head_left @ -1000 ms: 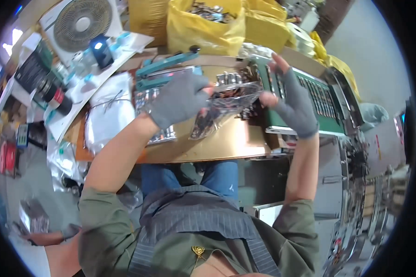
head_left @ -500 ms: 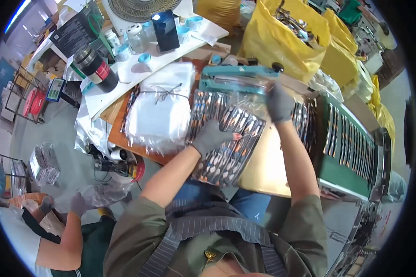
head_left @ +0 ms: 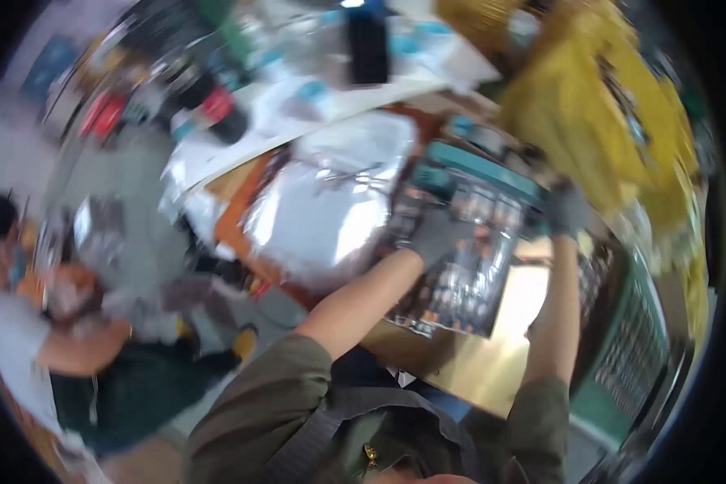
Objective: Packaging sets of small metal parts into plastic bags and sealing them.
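Note:
The picture is smeared by motion. A clear plastic bag [head_left: 460, 282] filled with small metal pieces lies on the wooden bench top [head_left: 460, 363]. My left hand [head_left: 437, 235], in a grey glove, is on the bag's upper left edge with its fingers curled over it. My right hand [head_left: 569, 210], also gloved, holds the bag's far right corner beside a teal tool [head_left: 476, 165]. To the left of the bag sits a pile of clear and white plastic bags [head_left: 331, 214].
Yellow sacks [head_left: 613, 105] stand at the back right and a green tray [head_left: 641, 339] runs along the right. A dark box [head_left: 367, 40] and cans [head_left: 218, 113] stand on a white sheet at the back. Another person [head_left: 56, 323] crouches at the lower left.
The view has swung and blurred. The bag, held up between both hands a second ago, now lies on the bench with both hands at its upper edge.

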Demonstrator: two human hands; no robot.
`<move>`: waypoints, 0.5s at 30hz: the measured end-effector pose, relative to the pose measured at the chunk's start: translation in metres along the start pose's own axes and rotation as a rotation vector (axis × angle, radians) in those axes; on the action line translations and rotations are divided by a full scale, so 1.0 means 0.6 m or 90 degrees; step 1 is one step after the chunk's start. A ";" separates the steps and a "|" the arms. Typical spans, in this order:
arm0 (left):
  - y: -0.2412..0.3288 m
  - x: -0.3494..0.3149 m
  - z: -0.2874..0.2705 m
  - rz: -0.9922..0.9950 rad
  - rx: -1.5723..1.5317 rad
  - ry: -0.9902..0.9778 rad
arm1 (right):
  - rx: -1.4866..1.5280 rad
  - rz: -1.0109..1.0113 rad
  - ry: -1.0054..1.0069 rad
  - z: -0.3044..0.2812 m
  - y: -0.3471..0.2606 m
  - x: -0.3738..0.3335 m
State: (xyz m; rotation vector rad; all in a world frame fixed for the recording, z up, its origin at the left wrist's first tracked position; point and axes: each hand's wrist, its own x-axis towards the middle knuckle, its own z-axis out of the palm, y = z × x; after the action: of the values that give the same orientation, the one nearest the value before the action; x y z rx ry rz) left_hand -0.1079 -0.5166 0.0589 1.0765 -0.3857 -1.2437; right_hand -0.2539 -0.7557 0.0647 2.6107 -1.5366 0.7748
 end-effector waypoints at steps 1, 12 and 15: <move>-0.031 0.013 -0.017 0.072 0.186 0.118 | -0.051 -0.073 -0.072 0.007 -0.001 0.012; -0.014 0.003 0.001 -0.042 0.223 0.118 | 0.001 -0.013 -0.062 0.023 0.039 0.006; -0.023 0.002 -0.031 0.051 0.296 0.125 | 0.239 -0.013 0.031 0.021 0.017 -0.042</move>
State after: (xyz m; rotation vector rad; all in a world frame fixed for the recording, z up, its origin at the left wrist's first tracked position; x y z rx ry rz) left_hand -0.1012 -0.5088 0.0383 1.5499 -0.5780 -0.9877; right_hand -0.2670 -0.7436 0.0410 2.8238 -1.4725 1.2214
